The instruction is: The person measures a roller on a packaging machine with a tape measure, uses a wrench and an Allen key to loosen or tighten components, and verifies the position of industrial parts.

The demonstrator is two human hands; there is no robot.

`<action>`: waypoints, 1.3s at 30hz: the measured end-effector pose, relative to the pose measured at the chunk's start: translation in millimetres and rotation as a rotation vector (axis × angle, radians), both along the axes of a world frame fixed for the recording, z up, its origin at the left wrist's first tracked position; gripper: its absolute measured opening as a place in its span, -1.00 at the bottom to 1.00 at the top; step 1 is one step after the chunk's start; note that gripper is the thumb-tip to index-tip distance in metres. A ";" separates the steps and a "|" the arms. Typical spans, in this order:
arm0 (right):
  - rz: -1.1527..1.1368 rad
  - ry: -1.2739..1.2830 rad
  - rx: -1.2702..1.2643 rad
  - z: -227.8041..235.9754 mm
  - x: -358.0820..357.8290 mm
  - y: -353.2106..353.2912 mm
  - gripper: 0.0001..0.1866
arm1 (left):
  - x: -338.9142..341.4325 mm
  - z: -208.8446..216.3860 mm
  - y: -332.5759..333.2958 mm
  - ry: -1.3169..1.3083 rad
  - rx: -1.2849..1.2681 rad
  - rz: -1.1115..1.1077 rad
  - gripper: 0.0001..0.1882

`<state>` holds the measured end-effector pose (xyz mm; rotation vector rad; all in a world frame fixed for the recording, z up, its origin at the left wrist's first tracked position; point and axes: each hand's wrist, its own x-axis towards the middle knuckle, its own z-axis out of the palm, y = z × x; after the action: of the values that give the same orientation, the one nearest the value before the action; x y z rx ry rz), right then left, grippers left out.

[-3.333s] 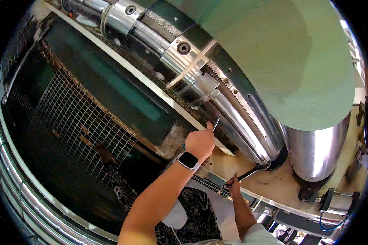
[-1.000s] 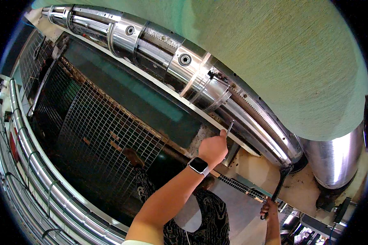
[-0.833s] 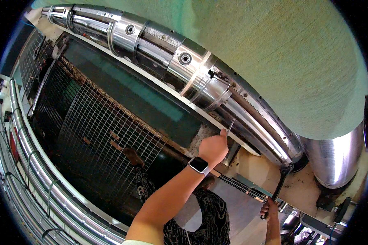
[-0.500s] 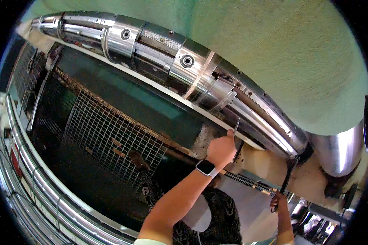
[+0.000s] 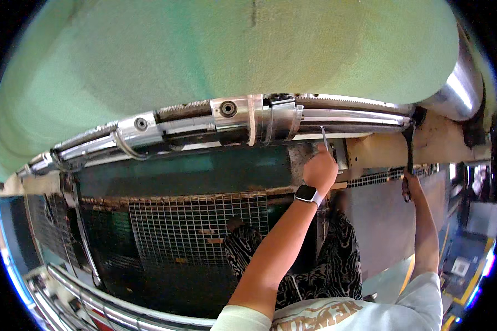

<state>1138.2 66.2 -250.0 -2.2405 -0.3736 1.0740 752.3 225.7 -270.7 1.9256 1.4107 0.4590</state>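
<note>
A broad pale-green roll (image 5: 232, 49) fills the upper half of the view, and beneath it a long polished metal bar assembly (image 5: 248, 118) runs from about 9 o'clock to 3 o'clock, its long axis nearly level with a slight bow. Below the bar lie a dark green panel (image 5: 215, 168) and a wire mesh guard (image 5: 199, 226).

The left hand (image 5: 319, 172) is raised at about 2 o'clock of centre, its grip wrapped tight round a thin metal tool (image 5: 324, 138). The tool's shaft stands almost upright, leaning a little toward 11 o'clock, and its tip meets the underside of the bar just right of the wide clamp collar (image 5: 270, 117). So the work point lies straight toward 12 o'clock from this grip, close by. A watch (image 5: 307, 194) sits on that wrist.

The right hand (image 5: 407, 185) is farther toward 3 o'clock, its grip folded round the lower end of a dark upright lever (image 5: 410, 149) whose top reaches the bar's right end. The left hand is the nearer to the collar.
</note>
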 end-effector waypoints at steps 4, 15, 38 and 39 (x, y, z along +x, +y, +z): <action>-0.021 -0.224 0.110 -5.3 -28.8 3.5 -0.56 | -3.4 6.1 -0.7 -0.091 -0.097 0.011 -0.61; 0.160 -0.406 0.164 11.4 -18.3 -5.0 -0.70 | -9.1 5.0 0.4 -0.157 -0.143 0.008 -0.68; 0.144 -0.430 0.153 -3.9 -11.6 -0.3 -0.67 | 0.1 -1.1 -3.5 -0.144 -0.041 0.077 -0.63; 0.139 -0.425 0.175 -8.9 -5.4 -1.1 -0.67 | -0.1 -0.3 -2.7 -0.136 -0.054 0.068 -0.62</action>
<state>1132.8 65.1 -258.9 -2.2975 -0.7791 0.5936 752.2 222.9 -271.1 1.7735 1.3902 0.5672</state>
